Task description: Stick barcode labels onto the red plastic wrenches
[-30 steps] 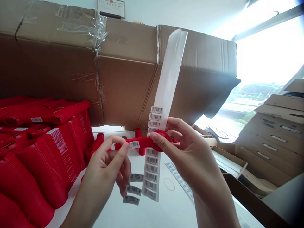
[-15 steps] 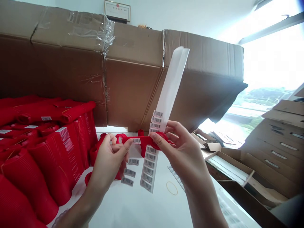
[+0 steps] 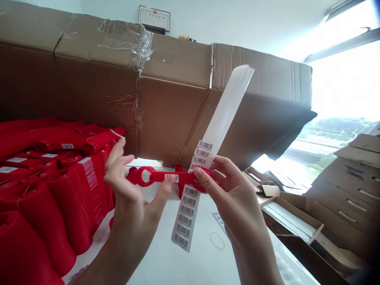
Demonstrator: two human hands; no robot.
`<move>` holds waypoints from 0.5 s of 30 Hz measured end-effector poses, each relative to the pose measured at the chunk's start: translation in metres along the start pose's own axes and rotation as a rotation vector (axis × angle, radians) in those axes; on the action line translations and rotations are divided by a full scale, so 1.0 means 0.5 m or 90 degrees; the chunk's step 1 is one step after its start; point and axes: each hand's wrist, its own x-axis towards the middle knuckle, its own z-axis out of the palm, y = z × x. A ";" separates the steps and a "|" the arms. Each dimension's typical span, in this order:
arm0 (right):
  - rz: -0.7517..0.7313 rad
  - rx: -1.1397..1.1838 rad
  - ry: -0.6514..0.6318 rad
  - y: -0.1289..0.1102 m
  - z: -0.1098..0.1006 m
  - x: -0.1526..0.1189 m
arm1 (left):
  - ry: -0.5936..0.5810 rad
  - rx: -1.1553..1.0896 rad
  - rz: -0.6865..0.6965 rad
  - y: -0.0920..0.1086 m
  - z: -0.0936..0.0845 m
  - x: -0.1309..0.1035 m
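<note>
My right hand [image 3: 234, 194] pinches a flat red plastic piece [image 3: 160, 177] with a ring at each end, thumb on its right ring. The same hand holds a long strip of barcode labels [image 3: 187, 209], which crosses behind the piece at a slant, its upper part bare white backing. One small barcode label [image 3: 171, 178] lies on the middle of the red piece. The thumb of my left hand [image 3: 133, 190] touches that label, while its other fingers are raised and spread. A thin pale sliver [image 3: 117, 133] shows at a left fingertip, possibly a label seen edge-on.
Stacked red plastic pieces [image 3: 65, 198], some labelled, fill the left side. A large cardboard box [image 3: 169, 114] stands behind the white table [image 3: 166, 253]. A rubber band [image 3: 217, 240] and another label sheet [image 3: 219, 222] lie on the table. Open cartons [image 3: 291, 221] are at the right.
My left hand has opened, its fingers lifting up and left off the red piece's left end. Several loose labels by those fingers no longer show face-on. My right hand keeps its grip.
</note>
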 end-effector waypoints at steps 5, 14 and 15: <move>-0.024 0.085 -0.015 0.002 0.040 -0.023 | -0.008 -0.063 -0.176 -0.023 0.006 -0.001; 0.000 0.136 -0.028 0.005 0.035 -0.014 | -0.005 -0.223 -0.208 -0.010 -0.006 0.012; 0.001 0.134 -0.028 0.004 0.029 -0.011 | -0.010 -0.243 -0.218 -0.010 -0.008 0.015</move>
